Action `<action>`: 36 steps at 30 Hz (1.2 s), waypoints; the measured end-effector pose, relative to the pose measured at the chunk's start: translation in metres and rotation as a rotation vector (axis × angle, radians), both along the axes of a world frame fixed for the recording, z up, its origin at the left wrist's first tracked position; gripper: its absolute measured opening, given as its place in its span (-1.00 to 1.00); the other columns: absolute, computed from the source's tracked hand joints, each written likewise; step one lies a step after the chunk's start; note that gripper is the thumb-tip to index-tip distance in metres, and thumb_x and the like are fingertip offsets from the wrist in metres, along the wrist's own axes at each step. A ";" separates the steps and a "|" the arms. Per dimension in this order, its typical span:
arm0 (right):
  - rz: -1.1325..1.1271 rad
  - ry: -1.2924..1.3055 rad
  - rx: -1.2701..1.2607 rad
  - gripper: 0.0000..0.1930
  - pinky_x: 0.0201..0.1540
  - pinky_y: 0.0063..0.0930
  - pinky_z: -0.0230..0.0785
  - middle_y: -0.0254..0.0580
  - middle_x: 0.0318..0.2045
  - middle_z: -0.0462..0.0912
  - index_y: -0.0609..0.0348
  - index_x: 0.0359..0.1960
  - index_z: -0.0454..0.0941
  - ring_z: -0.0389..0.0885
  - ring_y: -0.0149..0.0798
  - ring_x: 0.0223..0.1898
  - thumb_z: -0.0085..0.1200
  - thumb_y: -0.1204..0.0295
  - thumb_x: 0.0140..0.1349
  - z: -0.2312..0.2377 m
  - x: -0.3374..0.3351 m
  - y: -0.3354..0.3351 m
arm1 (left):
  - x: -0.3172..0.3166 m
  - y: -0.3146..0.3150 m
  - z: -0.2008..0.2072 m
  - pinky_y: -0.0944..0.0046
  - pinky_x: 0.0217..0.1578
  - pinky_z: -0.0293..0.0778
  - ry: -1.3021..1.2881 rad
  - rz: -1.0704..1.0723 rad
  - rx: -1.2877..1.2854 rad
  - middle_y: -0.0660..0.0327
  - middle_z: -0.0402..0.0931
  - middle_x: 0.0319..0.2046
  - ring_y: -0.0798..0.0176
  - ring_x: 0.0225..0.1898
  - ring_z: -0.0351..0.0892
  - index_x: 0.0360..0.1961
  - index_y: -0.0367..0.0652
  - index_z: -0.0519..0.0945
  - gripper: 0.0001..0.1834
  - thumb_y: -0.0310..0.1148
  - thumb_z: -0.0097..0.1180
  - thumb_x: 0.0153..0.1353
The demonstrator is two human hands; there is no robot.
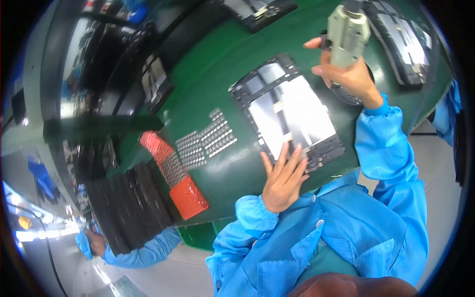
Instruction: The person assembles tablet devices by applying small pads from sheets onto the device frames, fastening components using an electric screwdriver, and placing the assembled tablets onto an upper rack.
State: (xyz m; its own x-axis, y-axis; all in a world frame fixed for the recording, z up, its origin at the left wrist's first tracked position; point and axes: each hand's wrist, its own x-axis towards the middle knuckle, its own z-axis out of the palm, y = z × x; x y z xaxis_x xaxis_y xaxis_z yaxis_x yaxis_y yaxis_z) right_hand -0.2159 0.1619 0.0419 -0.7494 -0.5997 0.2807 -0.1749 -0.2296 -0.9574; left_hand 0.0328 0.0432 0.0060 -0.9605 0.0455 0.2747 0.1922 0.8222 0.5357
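A tablet with its inside exposed (306,111) lies on the green bench in front of me, showing silver battery panels, a dark frame and a flex cable down the middle. My left hand (284,183) lies on its near edge, fingers stretched out and spread over the lower end of the cable. Up and to the right, my right hand (349,76) is wrapped around a pale grey-green handheld tool (348,37) that looks like a heat gun, with a dark cable at its upper end. A round dark grille (348,94) shows beneath that hand, partly hidden.
Rows of small metal parts (217,136) lie left of the tablet, beside a red bubble-wrap strip (190,198). Black folded sheets (131,205) fill the bench's left end. More opened tablets (398,42) lie around. A co-worker's blue sleeve (143,252) shows at lower left.
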 end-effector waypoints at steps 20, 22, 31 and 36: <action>-0.041 0.090 -0.038 -0.54 -0.65 -0.68 0.16 -0.41 -0.69 0.40 0.28 -0.02 0.40 0.33 -0.55 -0.69 0.20 0.54 -0.01 0.011 -0.005 0.017 | -0.087 -0.200 0.043 0.32 -0.45 0.45 -0.533 0.441 -0.079 0.08 0.48 -0.30 0.33 -0.50 0.49 -0.28 -0.35 0.54 -0.43 -0.31 0.47 -0.38; -0.037 0.082 -0.054 -0.55 -0.66 -0.67 0.17 -0.40 -0.68 0.41 0.28 -0.03 0.39 0.34 -0.55 -0.69 0.20 0.56 -0.01 0.010 -0.005 0.017 | -0.094 -0.194 0.054 0.37 -0.44 0.46 -0.653 0.465 -0.083 0.09 0.50 -0.40 0.37 -0.48 0.52 -0.37 -0.37 0.50 -0.55 -0.41 0.44 -0.30; -0.037 0.071 -0.112 -0.56 -0.66 -0.66 0.20 -0.35 -0.65 0.46 0.29 -0.03 0.39 0.34 -0.54 -0.70 0.19 0.58 -0.01 0.012 -0.006 0.019 | -0.089 -0.213 0.049 0.46 -0.39 0.50 -0.667 0.401 0.615 0.17 0.53 -0.53 0.36 -0.45 0.55 -0.23 -0.47 0.51 -0.62 -0.64 0.28 -0.15; -0.041 0.096 -0.085 -0.57 -0.67 -0.65 0.21 -0.34 -0.64 0.47 0.29 -0.05 0.40 0.36 -0.54 -0.70 0.18 0.60 -0.01 0.014 -0.005 0.021 | -0.078 -0.205 0.028 0.48 -0.41 0.47 -0.542 0.414 0.308 0.18 0.57 -0.54 0.46 -0.48 0.53 -0.40 -0.40 0.59 -0.76 -0.58 0.32 -0.18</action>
State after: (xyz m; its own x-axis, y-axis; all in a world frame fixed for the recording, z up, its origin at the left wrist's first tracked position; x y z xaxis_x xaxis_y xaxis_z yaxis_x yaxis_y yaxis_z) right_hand -0.2209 0.1833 0.0563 -0.7404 -0.5400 0.4003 -0.2754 -0.2996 -0.9135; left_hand -0.0455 -0.1622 0.0335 -0.8868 -0.3517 -0.2998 -0.4567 0.5674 0.6851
